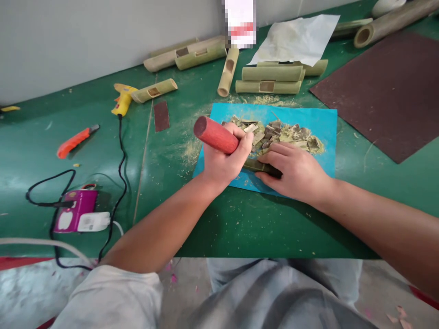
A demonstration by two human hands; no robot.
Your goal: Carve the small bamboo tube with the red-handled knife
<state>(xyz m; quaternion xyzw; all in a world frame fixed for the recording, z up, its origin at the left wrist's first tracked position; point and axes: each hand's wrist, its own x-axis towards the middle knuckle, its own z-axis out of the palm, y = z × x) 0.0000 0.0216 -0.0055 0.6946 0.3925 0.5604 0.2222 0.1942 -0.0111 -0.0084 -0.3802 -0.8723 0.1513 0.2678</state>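
Note:
My left hand (224,160) grips a tool by its round red wooden handle (214,134); the handle sticks up and to the left, and the working end is hidden behind my fingers. My right hand (297,171) presses down on a dark green bamboo piece (262,167) lying on a blue sheet (325,128). Just beyond both hands, a heap of bamboo chips and shavings (284,135) covers the middle of the sheet.
Cut bamboo tubes (270,80) lie along the back of the green table (240,219), with white paper (298,39) and a dark brown sheet (387,91). At left are a yellow glue gun (122,98), an orange cutter (73,142), a purple power strip (75,214) and black cords.

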